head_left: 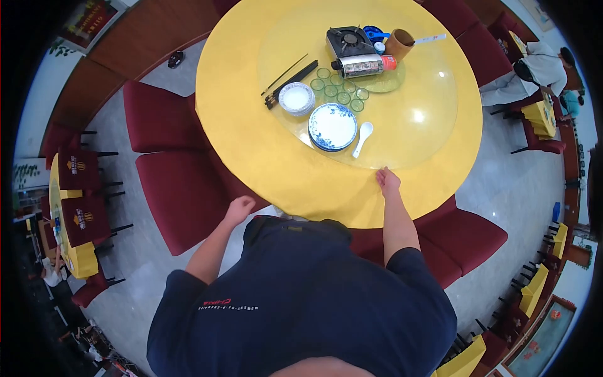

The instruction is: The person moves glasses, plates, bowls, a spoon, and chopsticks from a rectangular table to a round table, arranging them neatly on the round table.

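My right hand (387, 180) touches the edge of the glass turntable (418, 147) on the yellow-covered round table (270, 169); its fingers are bent together, and whether they pinch the rim is too small to tell. My left hand (240, 208) hangs left of the table's near edge, fingers curled, nothing visible in it. On the turntable lie a stack of blue-patterned plates (333, 127), a white spoon (362, 139), a stack of small bowls (296, 98), several green-rimmed glasses (343, 97) and black chopsticks (292, 83).
Farther back on the turntable are a portable stove (349, 41), a gas can (363, 65) and a brown cylinder (399, 44). Dark red chairs (179, 198) surround the table. A person in white (543, 69) is at another table on the right.
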A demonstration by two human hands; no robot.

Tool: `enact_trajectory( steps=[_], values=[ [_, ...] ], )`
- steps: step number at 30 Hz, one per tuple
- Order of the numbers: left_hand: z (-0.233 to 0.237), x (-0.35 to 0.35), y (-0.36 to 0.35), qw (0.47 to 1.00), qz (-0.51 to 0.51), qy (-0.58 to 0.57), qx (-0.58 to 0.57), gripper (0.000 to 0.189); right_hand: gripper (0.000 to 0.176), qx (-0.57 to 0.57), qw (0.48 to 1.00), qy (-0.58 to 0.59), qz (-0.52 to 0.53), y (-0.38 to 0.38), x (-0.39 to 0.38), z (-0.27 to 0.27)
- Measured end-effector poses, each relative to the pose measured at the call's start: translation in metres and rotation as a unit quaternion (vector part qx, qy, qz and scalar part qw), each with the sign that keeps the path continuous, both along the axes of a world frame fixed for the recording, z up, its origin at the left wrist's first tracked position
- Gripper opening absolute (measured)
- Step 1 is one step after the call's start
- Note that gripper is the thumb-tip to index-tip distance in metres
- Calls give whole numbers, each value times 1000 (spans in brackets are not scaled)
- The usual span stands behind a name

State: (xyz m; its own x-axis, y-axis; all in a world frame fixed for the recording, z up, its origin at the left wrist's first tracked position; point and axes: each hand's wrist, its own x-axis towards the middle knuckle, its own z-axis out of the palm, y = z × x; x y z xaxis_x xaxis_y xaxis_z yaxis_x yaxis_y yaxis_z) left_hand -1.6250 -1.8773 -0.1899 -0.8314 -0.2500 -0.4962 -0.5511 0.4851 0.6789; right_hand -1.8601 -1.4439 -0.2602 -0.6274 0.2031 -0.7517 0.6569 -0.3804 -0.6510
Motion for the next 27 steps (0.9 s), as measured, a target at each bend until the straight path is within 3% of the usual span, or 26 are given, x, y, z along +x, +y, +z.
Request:
enact_trajectory(
  steps=[2,4,6,8,11,21,27],
  values=[
    [-34,-50,27,999,-15,8,28,26,18,13,1000,-1,-16,6,-14,1],
    [-38,-97,65,990,26,-32,138,25,18,27,999,-31,-9,7,-15,-5],
    [-45,-135,98,971,83,-20,222,24,17,29,999,-25,1,8,-12,-5],
    [-49,-164,124,926,214,-31,311,24,17,31,999,-20,9,5,-10,-1],
    [-56,-184,151,887,272,-39,372,25,17,50,999,-23,0,3,-13,0],
    [-62,-192,185,884,274,-59,375,30,17,54,998,-29,-6,-19,3,-14],
    [-72,-164,181,941,160,-90,284,29,19,-15,999,-41,18,-36,20,-34]
  ],
)
